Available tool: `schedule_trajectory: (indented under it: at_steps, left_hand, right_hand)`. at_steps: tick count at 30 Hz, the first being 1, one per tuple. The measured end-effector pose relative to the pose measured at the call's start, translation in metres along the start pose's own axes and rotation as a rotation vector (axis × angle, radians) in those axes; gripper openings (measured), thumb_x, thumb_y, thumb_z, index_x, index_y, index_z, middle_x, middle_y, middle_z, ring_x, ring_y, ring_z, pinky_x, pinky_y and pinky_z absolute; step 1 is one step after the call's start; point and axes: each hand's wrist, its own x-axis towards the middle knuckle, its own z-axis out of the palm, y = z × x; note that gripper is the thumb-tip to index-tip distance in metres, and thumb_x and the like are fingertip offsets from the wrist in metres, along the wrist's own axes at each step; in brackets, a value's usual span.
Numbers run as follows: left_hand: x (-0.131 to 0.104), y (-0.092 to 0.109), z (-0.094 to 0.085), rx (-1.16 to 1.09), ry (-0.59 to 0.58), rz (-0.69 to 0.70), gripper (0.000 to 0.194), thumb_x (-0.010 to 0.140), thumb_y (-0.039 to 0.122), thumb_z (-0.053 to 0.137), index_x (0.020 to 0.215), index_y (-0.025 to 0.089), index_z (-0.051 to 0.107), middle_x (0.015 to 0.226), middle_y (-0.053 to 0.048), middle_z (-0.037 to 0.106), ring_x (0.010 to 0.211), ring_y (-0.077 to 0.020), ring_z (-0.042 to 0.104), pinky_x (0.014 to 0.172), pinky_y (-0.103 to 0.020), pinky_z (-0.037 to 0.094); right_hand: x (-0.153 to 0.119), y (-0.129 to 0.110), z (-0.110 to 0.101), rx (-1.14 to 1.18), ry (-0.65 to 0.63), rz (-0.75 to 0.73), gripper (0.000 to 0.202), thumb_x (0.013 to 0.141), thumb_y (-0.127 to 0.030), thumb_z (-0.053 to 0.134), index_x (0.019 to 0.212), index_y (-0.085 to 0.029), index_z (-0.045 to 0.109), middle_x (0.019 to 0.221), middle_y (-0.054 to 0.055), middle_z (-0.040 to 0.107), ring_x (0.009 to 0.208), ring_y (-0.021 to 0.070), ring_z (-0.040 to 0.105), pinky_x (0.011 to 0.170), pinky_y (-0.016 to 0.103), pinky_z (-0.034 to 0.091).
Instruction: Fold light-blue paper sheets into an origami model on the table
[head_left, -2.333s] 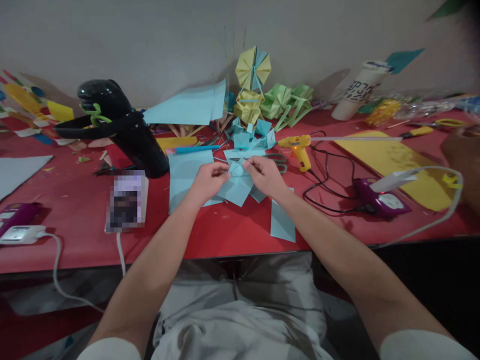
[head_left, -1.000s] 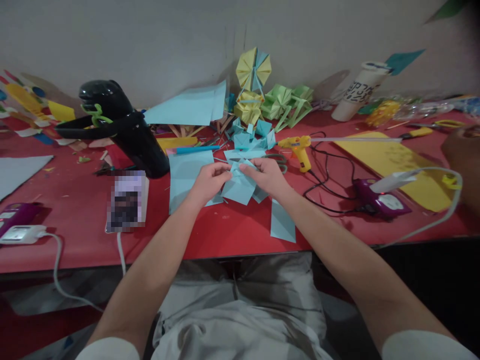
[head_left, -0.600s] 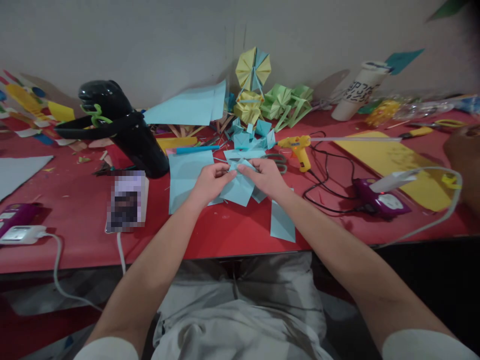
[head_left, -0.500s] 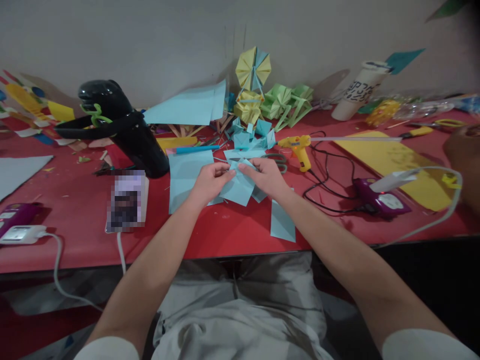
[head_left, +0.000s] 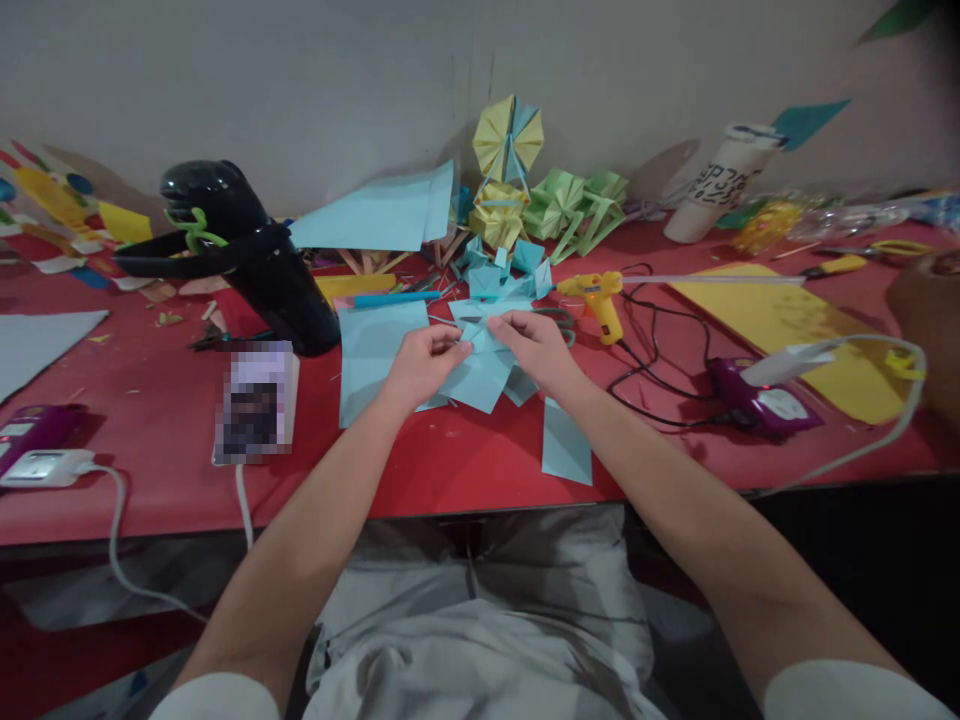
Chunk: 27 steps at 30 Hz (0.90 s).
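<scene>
Between my hands is a light blue sheet of paper with creased, folded parts near its top. My left hand pinches its left edge between thumb and fingers. On the other side my right hand pinches the upper right part, thumb and forefinger together. More blue pieces lie beneath and around it, among them a large sheet at the left and a small one at the right. Scissors with grey-green handles lie behind my right hand, partly covered. The exact folds under my fingers are too small to make out.
A yellow glue gun with a black cord lies to the right, near a purple power strip. At left stand a black bottle and a phone. Folded paper figures stand behind; another person's arm shows far right.
My right hand has shifted slightly right and up along the paper, and more of the creased top shows between my hands. My left hand keeps its place.
</scene>
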Motion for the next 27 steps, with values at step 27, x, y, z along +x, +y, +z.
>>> schedule_trajectory:
  at_steps: [27]
  left_hand:
    - [0.0010, -0.0010, -0.0001, 0.008, -0.021, 0.003, 0.021, 0.071, 0.029, 0.070, 0.086, 0.013, 0.067, 0.085, -0.008, 0.069, 0.075, -0.0151, 0.060, 0.068, -0.028, 0.047]
  right_hand:
    - [0.0003, 0.0045, -0.0009, -0.055, -0.090, 0.002, 0.050, 0.077, -0.062, 0.061, 0.060, -0.019, 0.042, 0.055, -0.005, 0.033, 0.051, 0.0065, 0.027, 0.046, 0.024, 0.020]
